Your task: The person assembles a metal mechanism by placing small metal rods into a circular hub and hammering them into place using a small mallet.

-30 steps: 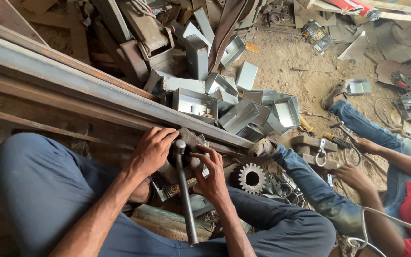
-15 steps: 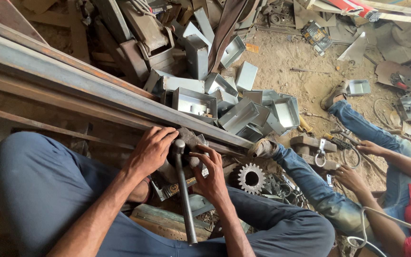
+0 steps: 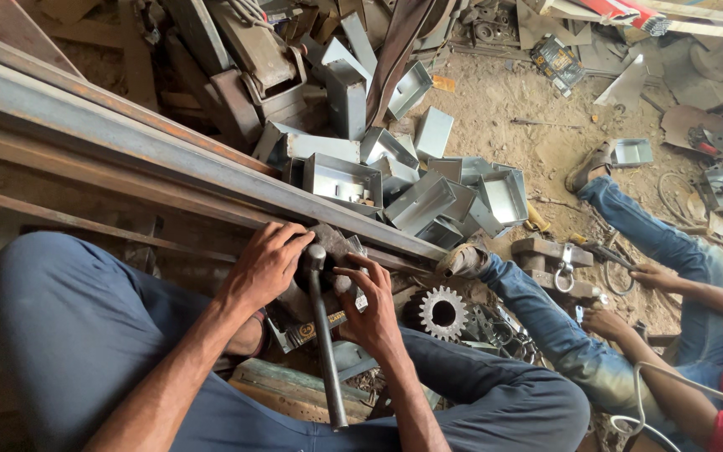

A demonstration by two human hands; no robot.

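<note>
Bench vise [image 3: 328, 251] with long steel handle bar [image 3: 326, 343], both hands on it.
Left hand [image 3: 268, 264] fingers curled over vise top; right hand [image 3: 371, 305] fingers gripping its side beside gear [image 3: 443, 313].

The left hand [image 3: 265, 266] and right hand [image 3: 370, 310] hide the dark metal part [image 3: 328, 244] between them.
</note>
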